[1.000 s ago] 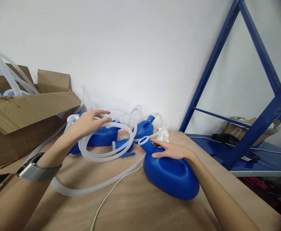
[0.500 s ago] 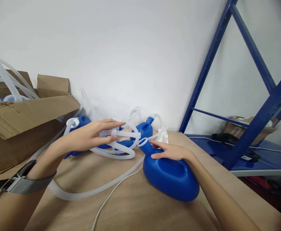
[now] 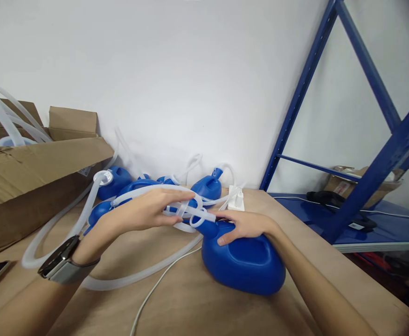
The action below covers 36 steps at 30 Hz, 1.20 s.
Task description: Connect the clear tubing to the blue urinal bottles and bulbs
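Plainly at risk of snagging: translucent tube (image 3: 155,190) pinched in left hand (image 3: 148,212) at the neck of the blue bottle (image 3: 242,259), lying mid-desk (image 3: 197,303) under the flat, spread right hand (image 3: 244,224), loops tangling toward nine o'clock, possibly dragging neighbouring bottles (image 3: 207,185).

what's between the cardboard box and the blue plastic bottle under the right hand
In the head view, between the brown cardboard box and the blue plastic bottle lie more blue bottles and looped translucent tubing, which the left hand grips.
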Motion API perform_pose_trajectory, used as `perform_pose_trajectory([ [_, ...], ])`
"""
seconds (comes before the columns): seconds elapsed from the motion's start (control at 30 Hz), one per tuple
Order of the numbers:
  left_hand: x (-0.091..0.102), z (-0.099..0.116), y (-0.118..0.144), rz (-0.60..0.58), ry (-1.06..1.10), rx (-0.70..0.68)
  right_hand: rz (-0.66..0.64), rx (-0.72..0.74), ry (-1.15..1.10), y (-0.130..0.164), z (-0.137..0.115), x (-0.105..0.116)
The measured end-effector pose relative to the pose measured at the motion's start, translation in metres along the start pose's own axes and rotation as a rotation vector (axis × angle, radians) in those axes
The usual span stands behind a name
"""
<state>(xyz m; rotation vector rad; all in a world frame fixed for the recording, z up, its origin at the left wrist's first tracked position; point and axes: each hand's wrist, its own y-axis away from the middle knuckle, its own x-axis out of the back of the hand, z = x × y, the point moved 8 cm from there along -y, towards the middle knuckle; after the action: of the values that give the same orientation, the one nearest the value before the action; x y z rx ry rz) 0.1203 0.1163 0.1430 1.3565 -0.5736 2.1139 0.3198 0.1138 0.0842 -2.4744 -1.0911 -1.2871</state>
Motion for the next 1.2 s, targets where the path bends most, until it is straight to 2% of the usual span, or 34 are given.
perform_pose_trajectory([
  [0.07,-0.006,0.009,0.002,-0.069,-0.018,-0.068,0.009,-0.023,0.003,-0.002,0.0,-0.002],
  [0.1,-0.004,0.011,0.003,-0.063,-0.031,-0.082,0.008,-0.02,-0.013,-0.002,0.0,-0.003],
  [0.23,0.015,0.007,0.009,0.067,-0.132,-0.071,-0.023,0.038,-0.09,-0.006,-0.002,-0.005],
  [0.37,0.029,-0.005,0.016,0.081,-0.221,-0.091,-0.055,0.118,-0.12,-0.005,-0.008,-0.003],
  [0.47,0.038,-0.009,0.021,0.101,-0.243,-0.055,-0.071,0.153,-0.094,-0.001,-0.012,-0.002],
  [0.57,0.027,0.004,0.021,0.032,-0.209,-0.097,-0.074,0.136,-0.052,0.001,-0.012,-0.002],
  [0.63,0.011,0.015,0.016,-0.014,-0.177,-0.129,-0.07,0.113,-0.03,0.001,-0.011,-0.003],
  [0.8,-0.025,0.036,-0.002,-0.03,-0.092,-0.197,-0.064,0.022,0.019,-0.005,-0.007,-0.01],
  [0.83,-0.028,0.035,-0.005,-0.022,-0.069,-0.182,-0.068,0.047,0.01,-0.006,-0.009,-0.011],
  [0.93,-0.028,0.021,-0.009,0.003,0.016,0.001,-0.107,0.189,-0.04,-0.006,-0.023,-0.015],
  [1.0,-0.026,0.015,-0.009,-0.001,0.078,0.073,-0.115,0.228,-0.04,-0.005,-0.027,-0.015],
  [1.07,-0.027,0.016,-0.011,-0.024,0.122,0.034,-0.089,0.217,-0.008,-0.006,-0.025,-0.013],
  [1.2,-0.032,0.021,-0.013,-0.05,0.104,-0.133,-0.051,0.236,0.07,-0.008,-0.025,-0.012],
])
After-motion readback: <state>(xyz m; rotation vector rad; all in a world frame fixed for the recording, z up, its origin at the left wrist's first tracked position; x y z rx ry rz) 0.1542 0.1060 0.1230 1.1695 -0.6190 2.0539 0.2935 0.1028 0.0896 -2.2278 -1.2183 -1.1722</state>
